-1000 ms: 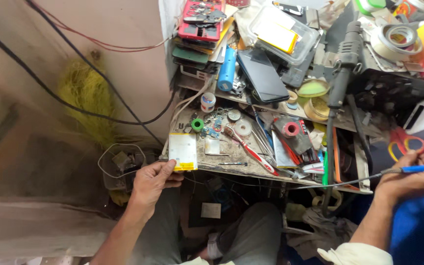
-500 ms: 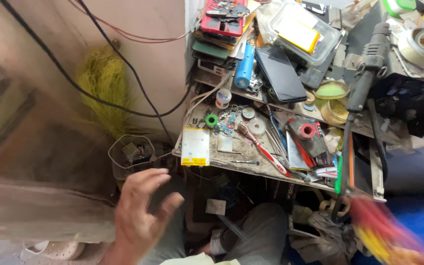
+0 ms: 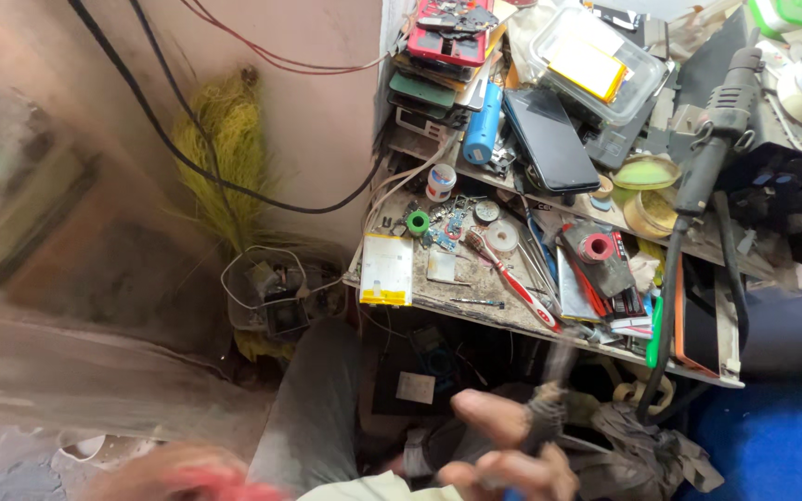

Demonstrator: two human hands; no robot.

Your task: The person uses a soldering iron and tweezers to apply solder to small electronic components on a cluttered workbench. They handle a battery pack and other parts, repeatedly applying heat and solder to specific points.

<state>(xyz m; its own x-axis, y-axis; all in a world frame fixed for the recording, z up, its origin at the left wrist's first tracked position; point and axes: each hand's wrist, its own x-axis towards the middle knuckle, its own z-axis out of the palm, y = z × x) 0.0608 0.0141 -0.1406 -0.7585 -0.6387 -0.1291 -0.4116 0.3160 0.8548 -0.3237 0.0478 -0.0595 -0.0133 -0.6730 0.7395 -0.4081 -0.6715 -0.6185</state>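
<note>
right hand (image 3: 503,445): low in the frame, below the workbench edge, fingers curled round a dark, blurred tool handle (image 3: 544,419); what tool it is can't be told
left hand (image 3: 178,473): a motion-smeared shape at the bottom left edge; whether it is open or closed, i cannot tell, and something red blurs across it
cluttered wooden workbench (image 3: 494,311): runs from the wall corner out to the right, its front edge just above the right hand
flat white pack with yellow ends (image 3: 387,269): rectangular, lying at the bench's left corner, hanging slightly over the edge
small white card (image 3: 440,266): just right of that pack, flat on the bench
green tape roll (image 3: 418,223): small ring, behind the pack
red-handled screwdriver (image 3: 512,283): lying diagonally mid-bench
blue cylinder (image 3: 483,134): on the upper shelf, beside a black phone with a dark screen (image 3: 551,139)
clear plastic box with a yellow label inside (image 3: 596,63): top of the pile, tilted
stack of flat phone-shaped packs, red on top (image 3: 447,46): against the wall corner
black soldering-style tool (image 3: 712,148): leaning down the right side
wire basket (image 3: 276,288): on the floor left of the bench, under a yellow broom (image 3: 225,148)
</note>
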